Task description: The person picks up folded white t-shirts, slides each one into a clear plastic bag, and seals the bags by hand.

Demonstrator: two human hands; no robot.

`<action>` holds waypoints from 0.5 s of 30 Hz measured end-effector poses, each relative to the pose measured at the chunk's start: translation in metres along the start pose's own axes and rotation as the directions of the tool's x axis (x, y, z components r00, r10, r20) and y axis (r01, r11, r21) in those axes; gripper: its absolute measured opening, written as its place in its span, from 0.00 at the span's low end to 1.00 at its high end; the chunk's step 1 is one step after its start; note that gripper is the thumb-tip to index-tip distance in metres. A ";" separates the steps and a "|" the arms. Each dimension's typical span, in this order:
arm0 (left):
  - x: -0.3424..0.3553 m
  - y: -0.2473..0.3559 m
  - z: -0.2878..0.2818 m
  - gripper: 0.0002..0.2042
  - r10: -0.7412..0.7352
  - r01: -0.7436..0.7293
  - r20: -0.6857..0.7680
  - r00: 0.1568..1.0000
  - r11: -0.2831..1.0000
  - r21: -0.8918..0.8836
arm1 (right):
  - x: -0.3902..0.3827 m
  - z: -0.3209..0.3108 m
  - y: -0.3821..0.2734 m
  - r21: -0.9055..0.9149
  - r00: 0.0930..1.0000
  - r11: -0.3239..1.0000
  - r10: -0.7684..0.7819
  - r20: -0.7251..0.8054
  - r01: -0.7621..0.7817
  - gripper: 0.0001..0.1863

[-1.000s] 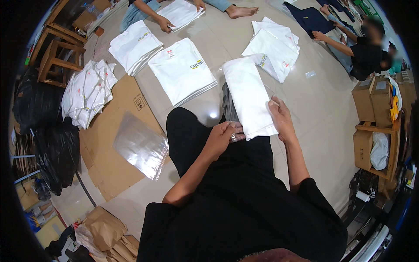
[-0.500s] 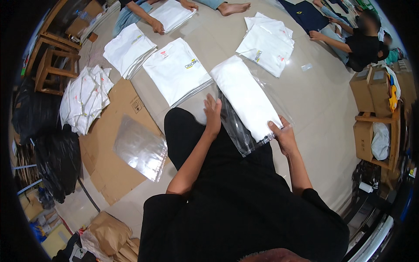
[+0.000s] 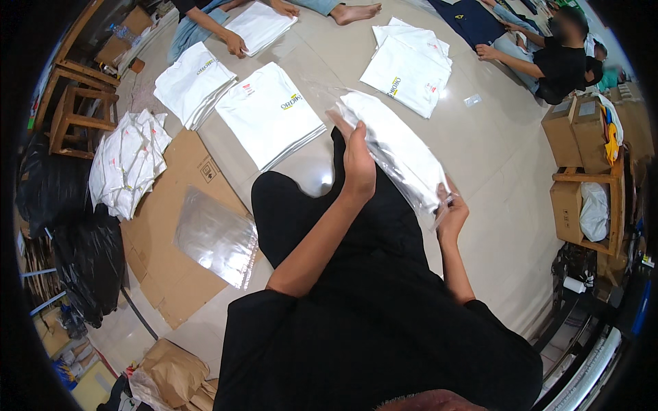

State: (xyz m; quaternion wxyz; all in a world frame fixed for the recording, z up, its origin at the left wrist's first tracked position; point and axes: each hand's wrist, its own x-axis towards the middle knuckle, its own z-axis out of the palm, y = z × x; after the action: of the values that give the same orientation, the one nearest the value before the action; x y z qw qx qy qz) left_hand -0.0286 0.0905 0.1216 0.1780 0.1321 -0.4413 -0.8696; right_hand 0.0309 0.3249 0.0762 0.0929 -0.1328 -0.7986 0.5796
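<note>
A folded white shirt [image 3: 397,140] lies inside a clear plastic bag [image 3: 406,190], lifted and tilted over my lap. My right hand [image 3: 452,214] is closed on the bag's near right end, thumb on top and other fingers partly hidden. Along the left side of the bundle, my left hand [image 3: 359,161] rests with straight fingers and the thumb apart, touching the plastic. Left of the bundle, on the floor, is a neat stack of folded white shirts [image 3: 271,116] with a printed chest logo. A flat pile of clear bags [image 3: 216,236] lies left of my knee.
Under the bags is a cardboard sheet [image 3: 154,274]. Bagged shirts [image 3: 130,157] are heaped at left, with more white shirts [image 3: 195,82] beyond. Packed shirts [image 3: 408,72] lie ahead. Co-workers sit far left and far right, one by a navy garment [image 3: 466,24]. Cardboard boxes [image 3: 574,133] stand right.
My left hand has moved up and right onto the bundle's side. The bagged shirt has tilted, and its loose plastic no longer spreads out toward my lap. My right hand keeps its hold.
</note>
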 end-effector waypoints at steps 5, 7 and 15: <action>-0.018 0.014 -0.001 0.40 -0.106 0.103 0.062 0.992 0.994 0.039 | -0.015 -0.009 -0.023 -0.487 0.954 0.826 -0.296 0.051 0.283 0.14; -0.023 0.021 0.002 0.39 -0.116 0.111 0.083 0.990 0.992 0.066 | -0.013 -0.013 -0.022 -0.322 0.957 0.908 -0.288 -0.013 0.269 0.15; -0.043 -0.018 -0.024 0.47 -0.199 0.247 0.163 0.966 0.899 -0.362 | -0.004 -0.016 -0.042 0.612 0.883 0.663 0.172 0.436 -0.431 0.18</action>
State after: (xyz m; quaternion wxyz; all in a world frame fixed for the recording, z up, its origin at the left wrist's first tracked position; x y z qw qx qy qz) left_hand 0.0160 0.1014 0.0957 0.0720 0.0914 -0.2566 -0.9595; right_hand 0.0346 0.3255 0.1210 -0.1030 -0.1181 -0.4915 0.8566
